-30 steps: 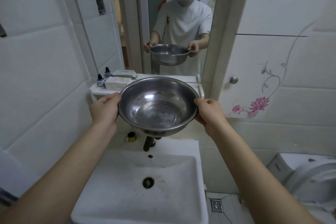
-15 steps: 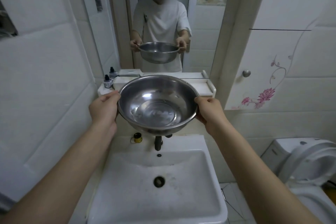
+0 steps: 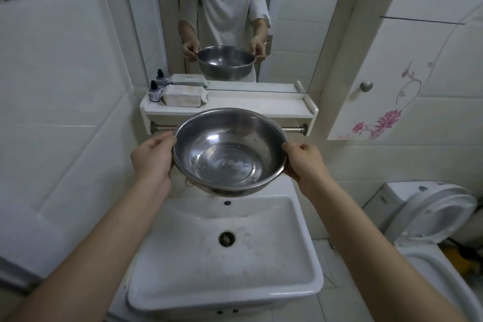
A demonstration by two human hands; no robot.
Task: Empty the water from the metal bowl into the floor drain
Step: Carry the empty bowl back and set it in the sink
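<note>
Sink [image 3: 224, 269] at 6 o'clock. Bowl [image 3: 235, 125] roughly level above sink's back edge, shallow water inside. Left hand [image 3: 153, 158] grips rim at 9 o'clock, right hand [image 3: 304, 162] at 3 o'clock, equally near. Floor drain not in view.

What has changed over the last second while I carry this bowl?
Little. The metal bowl now sits slightly lower against the shelf and overlaps the back edge of the sink; the view has drawn back. Nothing taken or let go: the left hand and right hand still grip its rim, the bowl level, the water still inside.
</note>
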